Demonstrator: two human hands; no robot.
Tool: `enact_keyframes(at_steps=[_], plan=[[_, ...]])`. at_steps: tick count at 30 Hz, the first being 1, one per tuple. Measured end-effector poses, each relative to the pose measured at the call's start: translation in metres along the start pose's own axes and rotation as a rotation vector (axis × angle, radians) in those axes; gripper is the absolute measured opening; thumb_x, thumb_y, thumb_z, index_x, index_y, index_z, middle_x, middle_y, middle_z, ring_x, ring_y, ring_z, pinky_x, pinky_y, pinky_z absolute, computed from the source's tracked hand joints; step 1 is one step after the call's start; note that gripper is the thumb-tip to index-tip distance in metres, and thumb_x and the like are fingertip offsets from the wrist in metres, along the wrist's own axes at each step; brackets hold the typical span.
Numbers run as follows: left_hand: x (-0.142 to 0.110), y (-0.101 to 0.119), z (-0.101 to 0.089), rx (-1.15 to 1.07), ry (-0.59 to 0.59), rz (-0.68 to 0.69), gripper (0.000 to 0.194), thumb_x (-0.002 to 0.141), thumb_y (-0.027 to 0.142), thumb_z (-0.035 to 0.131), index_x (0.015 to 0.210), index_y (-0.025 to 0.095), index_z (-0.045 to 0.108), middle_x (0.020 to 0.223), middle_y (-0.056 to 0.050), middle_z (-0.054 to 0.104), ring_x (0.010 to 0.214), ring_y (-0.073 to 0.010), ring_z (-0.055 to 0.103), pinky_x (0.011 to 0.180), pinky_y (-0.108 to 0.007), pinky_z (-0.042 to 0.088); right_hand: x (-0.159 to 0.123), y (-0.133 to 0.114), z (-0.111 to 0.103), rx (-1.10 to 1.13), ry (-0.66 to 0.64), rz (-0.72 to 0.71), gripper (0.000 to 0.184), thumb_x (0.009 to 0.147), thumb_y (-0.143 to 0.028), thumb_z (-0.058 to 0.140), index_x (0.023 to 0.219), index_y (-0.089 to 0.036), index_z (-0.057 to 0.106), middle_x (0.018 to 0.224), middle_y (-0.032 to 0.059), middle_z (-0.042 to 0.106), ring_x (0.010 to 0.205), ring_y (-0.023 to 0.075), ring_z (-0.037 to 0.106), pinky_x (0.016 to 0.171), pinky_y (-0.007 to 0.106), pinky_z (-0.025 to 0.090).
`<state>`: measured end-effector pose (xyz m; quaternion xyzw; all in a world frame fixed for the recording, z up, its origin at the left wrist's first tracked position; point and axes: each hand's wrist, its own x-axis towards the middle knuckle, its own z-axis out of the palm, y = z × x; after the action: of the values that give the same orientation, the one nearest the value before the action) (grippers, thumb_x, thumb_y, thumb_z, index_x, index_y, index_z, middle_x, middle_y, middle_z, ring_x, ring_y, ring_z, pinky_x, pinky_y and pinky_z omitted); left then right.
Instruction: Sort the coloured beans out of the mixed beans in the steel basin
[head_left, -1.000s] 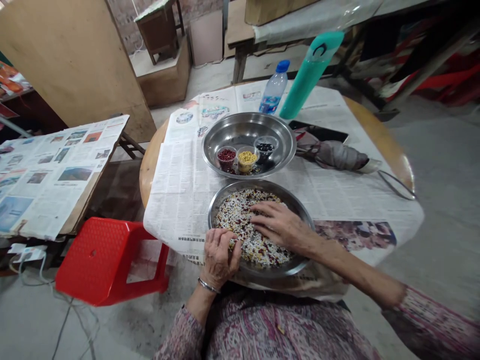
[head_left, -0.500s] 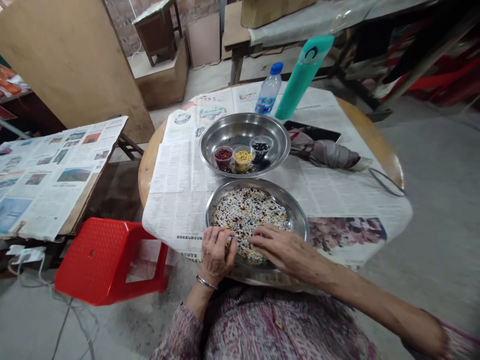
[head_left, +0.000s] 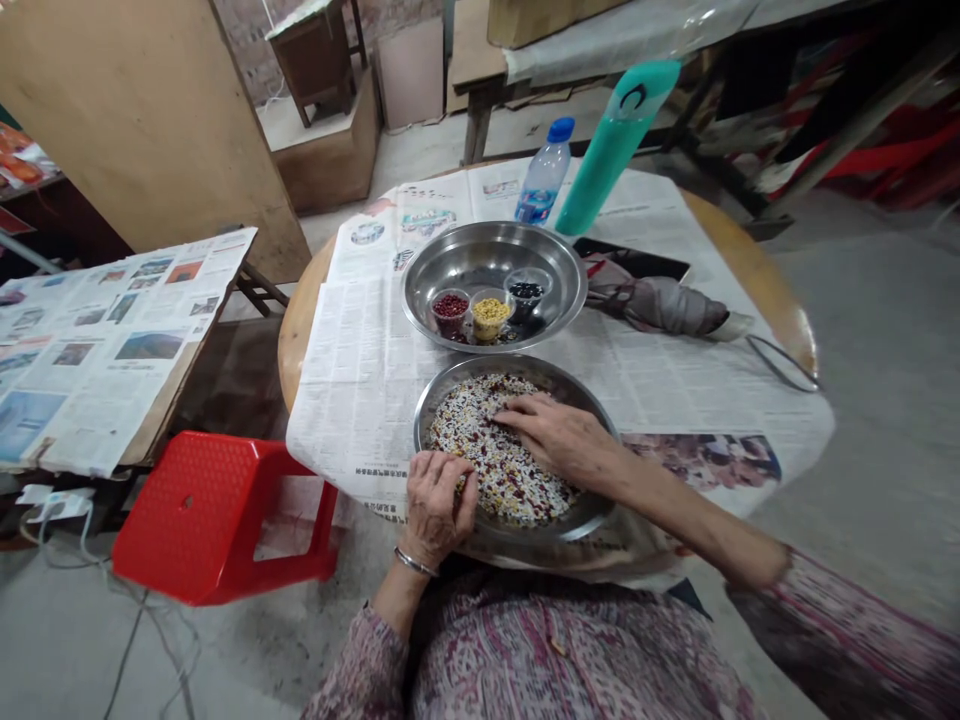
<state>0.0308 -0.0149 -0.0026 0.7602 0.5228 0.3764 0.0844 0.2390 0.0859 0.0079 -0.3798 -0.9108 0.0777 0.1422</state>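
Note:
A metal basin (head_left: 606,420) at the table's near side holds a mixed layer of white grains with red, yellow and dark beans (head_left: 480,410). My left hand (head_left: 439,500), a bracelet on its wrist, curls its fingers over the basin's near left rim. My right hand (head_left: 562,440) reaches over the basin from the right, its fingertips drawn together and touching the mix near the middle. Whatever those fingertips pinch is too small to make out. In a second metal basin (head_left: 420,265) behind stand small clear cups of red beans (head_left: 451,306), yellow beans (head_left: 491,312) and black beans (head_left: 526,291).
Newspaper (head_left: 352,350) covers the round wooden table. A water bottle (head_left: 546,172), a teal bottle (head_left: 619,150), a dark flat object (head_left: 637,260) and a folded umbrella (head_left: 667,305) lie or stand behind and right. At the left are a red stool (head_left: 202,520) and a newspaper-covered table (head_left: 112,350).
My right hand has moved away from me across the mix, from the basin's near side to its middle. My left hand keeps its place at the rim.

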Motion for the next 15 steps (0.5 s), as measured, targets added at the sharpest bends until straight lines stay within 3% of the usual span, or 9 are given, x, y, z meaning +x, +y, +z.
enact_keyframes(at_steps=[3,6,9,15], plan=[[0.0,0.0,0.0,0.004,-0.001,0.003,0.008,0.094,0.018,0.05,0.094,0.017,0.059,0.088,-0.006,0.065,0.086,-0.0197,0.056,0.083,-0.036,0.044,0.016,-0.003,0.004,-0.087,0.044,0.123,0.031,0.093,-0.019,0.045,0.117,-0.021,0.065,0.106,0.0112,0.065,0.1,0.025,0.058,0.083,0.038,0.052],[0.0,0.0,0.0,0.011,0.001,0.008,0.008,0.094,0.018,0.051,0.094,0.017,0.059,0.088,-0.006,0.065,0.086,-0.0198,0.056,0.084,-0.036,0.044,0.019,-0.016,0.01,-0.025,0.072,0.166,0.03,0.095,-0.03,0.05,0.12,-0.019,0.062,0.109,0.0132,0.062,0.103,0.0272,0.056,0.085,0.04,0.052],[0.0,0.0,0.0,0.022,0.006,0.011,0.009,0.094,0.018,0.051,0.096,0.017,0.059,0.089,-0.006,0.065,0.087,-0.0199,0.055,0.084,-0.037,0.044,0.013,-0.034,0.017,0.161,0.047,0.09,0.026,0.092,-0.026,0.055,0.116,-0.018,0.06,0.108,0.0122,0.06,0.105,0.0257,0.056,0.087,0.039,0.052],[0.0,0.0,0.0,0.023,0.022,0.025,0.009,0.094,0.017,0.05,0.097,0.017,0.058,0.09,-0.006,0.065,0.087,-0.02,0.056,0.084,-0.037,0.044,-0.01,-0.058,0.019,0.423,-0.103,-0.059,0.023,0.088,-0.007,0.046,0.099,-0.019,0.063,0.097,0.0065,0.061,0.09,0.0179,0.058,0.08,0.032,0.053]])
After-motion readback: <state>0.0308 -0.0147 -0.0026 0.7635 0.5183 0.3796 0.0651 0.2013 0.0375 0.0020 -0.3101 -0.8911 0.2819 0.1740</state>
